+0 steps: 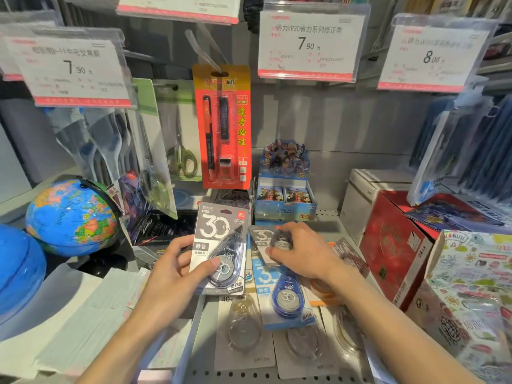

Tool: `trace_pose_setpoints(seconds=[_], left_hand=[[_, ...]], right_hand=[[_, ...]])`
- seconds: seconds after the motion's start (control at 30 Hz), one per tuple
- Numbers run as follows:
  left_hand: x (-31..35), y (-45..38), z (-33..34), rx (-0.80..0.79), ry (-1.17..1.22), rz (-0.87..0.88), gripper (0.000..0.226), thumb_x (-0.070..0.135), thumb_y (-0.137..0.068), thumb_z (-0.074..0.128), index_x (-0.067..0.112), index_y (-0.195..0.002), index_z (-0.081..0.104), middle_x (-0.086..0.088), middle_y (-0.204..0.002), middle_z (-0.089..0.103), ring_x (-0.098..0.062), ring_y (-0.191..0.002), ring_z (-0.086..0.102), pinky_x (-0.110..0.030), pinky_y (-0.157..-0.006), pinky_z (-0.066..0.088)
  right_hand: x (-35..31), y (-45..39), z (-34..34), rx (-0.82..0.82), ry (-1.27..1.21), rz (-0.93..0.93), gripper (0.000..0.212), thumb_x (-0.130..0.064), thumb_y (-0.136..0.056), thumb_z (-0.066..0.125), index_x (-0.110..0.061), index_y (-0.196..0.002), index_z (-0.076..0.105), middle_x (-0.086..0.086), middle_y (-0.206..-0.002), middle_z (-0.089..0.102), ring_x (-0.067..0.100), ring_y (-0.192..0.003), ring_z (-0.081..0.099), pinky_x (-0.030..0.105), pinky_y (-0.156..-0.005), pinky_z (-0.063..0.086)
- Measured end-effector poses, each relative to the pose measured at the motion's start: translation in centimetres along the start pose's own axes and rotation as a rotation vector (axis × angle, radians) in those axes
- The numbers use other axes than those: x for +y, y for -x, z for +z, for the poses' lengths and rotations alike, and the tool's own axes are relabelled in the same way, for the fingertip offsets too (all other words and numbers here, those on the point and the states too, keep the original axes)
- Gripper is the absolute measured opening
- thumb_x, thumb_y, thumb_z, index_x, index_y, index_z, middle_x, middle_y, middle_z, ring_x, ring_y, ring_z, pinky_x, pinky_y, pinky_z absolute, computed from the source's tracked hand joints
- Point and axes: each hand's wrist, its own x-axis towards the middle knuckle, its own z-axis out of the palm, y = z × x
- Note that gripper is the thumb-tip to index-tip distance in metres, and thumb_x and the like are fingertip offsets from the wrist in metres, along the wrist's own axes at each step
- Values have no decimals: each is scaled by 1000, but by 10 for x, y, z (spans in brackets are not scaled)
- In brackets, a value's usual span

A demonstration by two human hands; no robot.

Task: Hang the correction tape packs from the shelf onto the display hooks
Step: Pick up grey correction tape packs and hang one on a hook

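Two grey packs: one per hand, above the shelf.

Grey tape pack: matt card back, clear glossy plastic blister. Blue tape pack at 5 o'clock from it: same card, shiny blue plastic shell. Shelf: matt grey perforated metal. Globe, 9 o'clock: glossy smooth plastic. Price tag holders, 12 o'clock: clear plastic over paper. Red box, 3 o'clock: smooth cardboard.
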Motion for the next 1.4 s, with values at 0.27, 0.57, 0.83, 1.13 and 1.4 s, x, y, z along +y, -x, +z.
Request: trace_pose_setpoints(seconds=[0.27,0.57,0.83,1.13,1.4], left_hand=[[-1,2,-1,15,11,-19,40,4,-89,75,23,-120,59,2,-103,83,-19,-90,80,-30,-76,64],[-3,5,0,-4,-25,-13,38,10,-90,76,28,-118,59,3,-105,83,-19,-91,80,-45,-88,60],[1,6,-3,-11,18,-28,38,2,-90,74,22,-119,59,1,-100,83,-16,-85,80,-35,-80,63],[11,5,7,-121,101,23,41,3,-86,75,23,-119,60,2,-100,83,-18,-88,80,-27,-77,65],[50,5,41,-235,165,185,53,30,-73,78,30,-123,59,1,-111,81,-18,-99,79,-30,-80,63]], right_hand=[[10,32,5,-206,-43,-134,109,-60,-81,75,-19,-165,20,-7,-132,38,9,-119,49,28,-110,40],[4,39,9,-133,-203,-5,83,-68,-89,64,-22,-155,41,-1,-128,64,19,-117,63,31,-95,47],[2,35,4,10,-486,137,55,-34,-80,88,-20,-125,59,-2,-99,73,0,-78,72,21,-72,57],[8,68,-27,213,-845,185,45,-22,-83,87,-23,-119,60,-2,-86,83,10,-60,70,31,-55,52],[12,108,-82,324,-910,107,43,-15,-87,83,-20,-121,57,1,-101,84,42,-101,74,53,-88,61]])
